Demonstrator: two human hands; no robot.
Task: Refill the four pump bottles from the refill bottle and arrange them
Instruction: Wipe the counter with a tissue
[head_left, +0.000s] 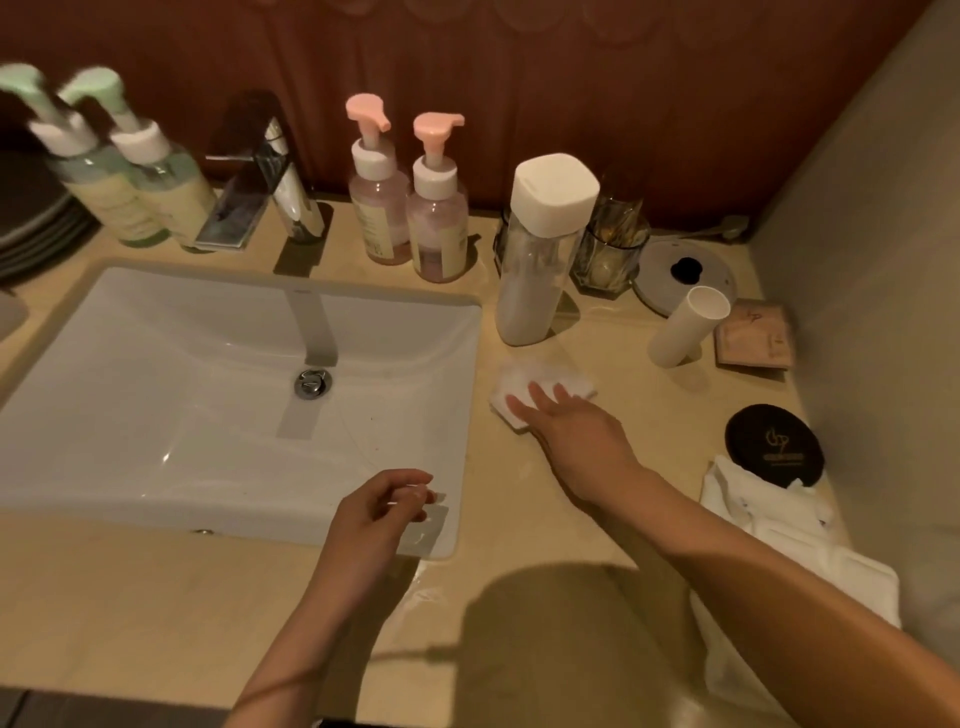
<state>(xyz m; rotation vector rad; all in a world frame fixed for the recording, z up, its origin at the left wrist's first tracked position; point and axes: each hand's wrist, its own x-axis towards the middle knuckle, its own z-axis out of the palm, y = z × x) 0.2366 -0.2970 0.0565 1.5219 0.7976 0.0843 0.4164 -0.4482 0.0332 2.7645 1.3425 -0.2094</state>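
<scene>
Two green-capped pump bottles (101, 171) (166, 176) stand at the back left of the counter. Right of the tap stand two pink-capped pump bottles (376, 208) (439, 218). The tall clear refill bottle (540, 249) with a white square cap stands upright right of the sink. My right hand (566, 421) lies flat with fingers spread on a white tissue (540, 387) on the counter in front of the refill bottle. My left hand (379, 512) hovers over the sink's front right corner, fingers curled loosely, with nothing clearly in it.
A white sink (156, 395) with a chrome tap (265, 176) fills the left. A glass jar (610, 249), round lid (680, 275), white tube (685, 327), sachets (753, 335), black disc (774, 447) and folded white towel (789, 551) crowd the right. Dark plates (36, 218) stack at far left.
</scene>
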